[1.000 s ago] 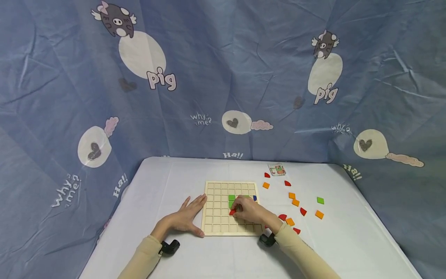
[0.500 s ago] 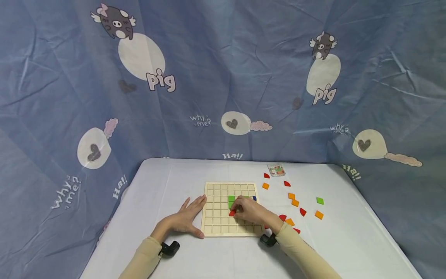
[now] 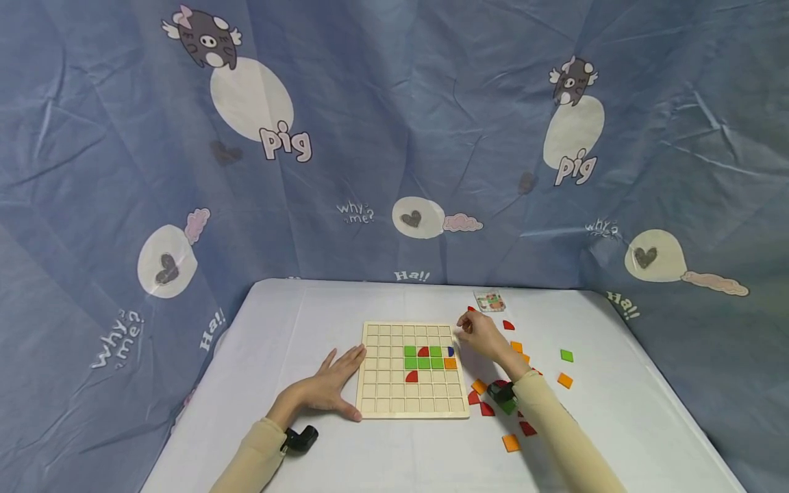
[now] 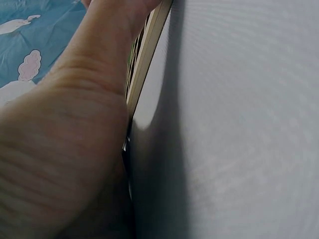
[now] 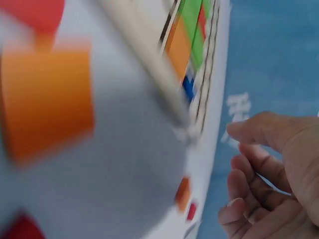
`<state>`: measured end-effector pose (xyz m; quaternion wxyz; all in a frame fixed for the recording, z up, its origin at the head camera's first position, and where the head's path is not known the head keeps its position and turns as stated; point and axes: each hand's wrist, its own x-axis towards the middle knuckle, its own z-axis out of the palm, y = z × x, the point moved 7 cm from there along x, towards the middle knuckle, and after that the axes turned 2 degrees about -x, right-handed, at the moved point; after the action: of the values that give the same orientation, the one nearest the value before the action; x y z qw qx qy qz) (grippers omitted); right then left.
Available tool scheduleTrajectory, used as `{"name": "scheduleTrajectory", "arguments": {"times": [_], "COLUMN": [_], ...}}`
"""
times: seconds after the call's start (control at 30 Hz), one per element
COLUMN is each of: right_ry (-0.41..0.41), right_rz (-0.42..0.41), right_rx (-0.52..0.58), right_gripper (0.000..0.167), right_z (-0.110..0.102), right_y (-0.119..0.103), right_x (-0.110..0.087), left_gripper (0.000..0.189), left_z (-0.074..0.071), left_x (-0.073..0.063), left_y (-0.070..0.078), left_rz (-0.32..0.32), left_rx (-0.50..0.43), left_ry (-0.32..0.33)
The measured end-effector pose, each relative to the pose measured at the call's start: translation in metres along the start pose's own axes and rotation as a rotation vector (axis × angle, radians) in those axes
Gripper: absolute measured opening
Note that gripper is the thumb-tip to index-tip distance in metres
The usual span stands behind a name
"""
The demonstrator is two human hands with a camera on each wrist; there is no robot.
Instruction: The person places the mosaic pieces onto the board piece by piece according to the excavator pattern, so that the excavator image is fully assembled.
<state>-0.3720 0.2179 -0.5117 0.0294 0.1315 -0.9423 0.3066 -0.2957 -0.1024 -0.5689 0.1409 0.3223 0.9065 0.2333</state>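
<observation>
A pale wooden grid board (image 3: pixel 385 404) lies on the table. My left hand (image 3: pixel 327 383) rests spread at its left side, fingertips and thumb touching its edge. On the board sit several green tiles (image 3: pixel 423 363), two red quarter-circle tiles (image 3: pixel 411 376), an orange square tile (image 3: pixel 451 363) and a small blue tile (image 3: pixel 451 351). Over the table by the board's right edge, my right hand (image 3: pixel 483 334) hovers with fingers loosely bent. In the right wrist view nothing shows between its thumb and fingers, and a loose orange tile (image 5: pixel 183 193) lies on the table nearby.
Loose red tiles (image 3: pixel 508 325), orange tiles (image 3: pixel 511 443) and green tiles (image 3: pixel 567 355) lie scattered right of the board, some under my right forearm. A small picture card (image 3: pixel 490 300) lies near the back edge. A blue patterned cloth (image 3: pixel 370 137) hangs behind the table (image 3: pixel 308 308).
My right hand has left the red quarter-circle tile on the board and moved right and away from me, past the board's edge. My left hand stays where it was.
</observation>
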Motion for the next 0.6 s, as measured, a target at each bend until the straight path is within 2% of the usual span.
{"name": "scheduleTrajectory", "arguments": {"times": [0.13,0.33,0.6], "right_ry": [0.023,-0.030,-0.038], "right_rz": [0.072,0.199,0.223], "right_rx": [-0.049,-0.034,-0.005], "right_gripper": [0.023,0.026,0.023], "right_z": [-0.007,-0.003,-0.002], "right_y": [0.026,0.048,0.055], "right_x": [0.007,0.010,0.012], "left_gripper": [0.134,0.133,0.133], "left_z": [0.000,-0.002,-0.003], "left_x": [0.001,-0.001,-0.001], "left_y": [0.000,0.003,0.003], "left_rz": [-0.007,0.006,0.004], "left_rx": [0.007,-0.018,-0.009], "left_ry": [-0.004,0.000,0.009]}}
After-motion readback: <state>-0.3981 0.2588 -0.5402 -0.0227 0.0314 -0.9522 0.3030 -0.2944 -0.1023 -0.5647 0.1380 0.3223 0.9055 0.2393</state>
